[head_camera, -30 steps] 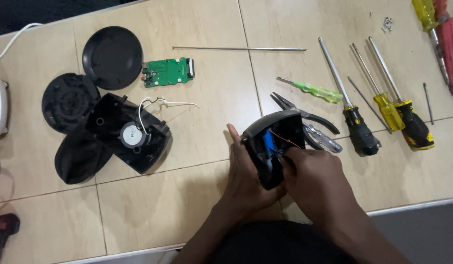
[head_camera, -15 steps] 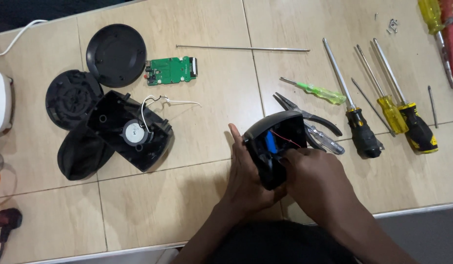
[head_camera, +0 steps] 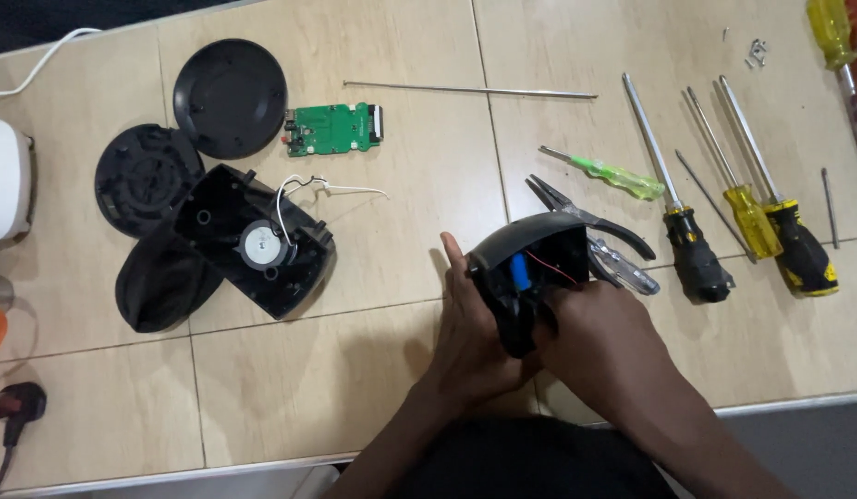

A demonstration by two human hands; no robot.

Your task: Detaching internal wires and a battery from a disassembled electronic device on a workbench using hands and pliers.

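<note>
Together two hands (head_camera: 539,346) grip one black housing (head_camera: 530,273) beside five screwdrivers (head_camera: 697,259).

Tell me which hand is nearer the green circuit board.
Left. The left hand cups the black housing on the side facing the green circuit board, though well below it. The right hand grips the housing's far side, farther from the board.

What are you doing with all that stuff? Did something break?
A person holds an opened black casing over the tiled table. The left hand cups it from the side, and the right hand has its fingers inside, by a blue part and red wires. More black shell pieces, one with a small speaker, lie to the left beside a green circuit board. Pliers and screwdrivers lie to the right.
</note>
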